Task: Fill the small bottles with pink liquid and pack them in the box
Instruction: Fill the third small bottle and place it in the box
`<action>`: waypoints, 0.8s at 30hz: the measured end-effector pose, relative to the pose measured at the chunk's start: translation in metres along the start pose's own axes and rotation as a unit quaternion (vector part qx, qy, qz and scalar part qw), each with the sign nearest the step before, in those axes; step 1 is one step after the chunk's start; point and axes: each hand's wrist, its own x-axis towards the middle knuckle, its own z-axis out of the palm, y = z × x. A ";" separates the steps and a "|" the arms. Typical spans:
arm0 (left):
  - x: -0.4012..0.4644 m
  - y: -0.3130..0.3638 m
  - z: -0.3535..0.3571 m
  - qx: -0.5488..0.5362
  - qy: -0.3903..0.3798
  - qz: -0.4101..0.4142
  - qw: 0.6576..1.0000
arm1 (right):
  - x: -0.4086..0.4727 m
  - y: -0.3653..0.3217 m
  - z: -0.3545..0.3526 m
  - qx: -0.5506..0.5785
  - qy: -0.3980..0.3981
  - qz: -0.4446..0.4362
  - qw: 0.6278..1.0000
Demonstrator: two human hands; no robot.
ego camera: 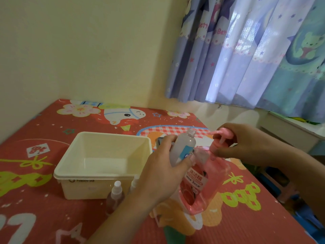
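My left hand [159,170] grips a small frosted bottle [184,147] with its cap off, tilted so its open neck points up and right toward the pump spout. My right hand [246,143] holds the pink pump head [222,138] of a large bottle of pink liquid [198,187] standing on the mat. A cream plastic box [103,161] stands to the left with nothing visible inside. In front of the box stand two small spray bottles, one with pinkish liquid [115,196], the other [134,182] partly hidden behind my left wrist.
The table carries a red cartoon mat [44,208]. A dark small object [160,140] lies behind my left hand. A wall stands behind the table, curtains [255,50] hang at the back right, and the table's right edge drops to the floor.
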 end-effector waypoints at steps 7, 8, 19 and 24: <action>0.005 0.008 -0.019 -0.021 0.032 0.000 0.999 | 0.006 0.015 -0.006 -0.031 0.022 0.052 0.998; 0.005 0.009 -0.022 -0.020 0.035 0.002 0.999 | 0.006 0.016 -0.005 -0.031 0.028 0.055 0.998; -0.001 0.021 -0.047 -0.004 0.061 0.028 0.998 | -0.010 -0.024 0.008 -0.165 0.201 -0.015 0.965; -0.006 0.024 -0.060 -0.003 0.083 0.036 0.996 | -0.012 -0.052 0.053 -0.090 0.273 -0.153 0.945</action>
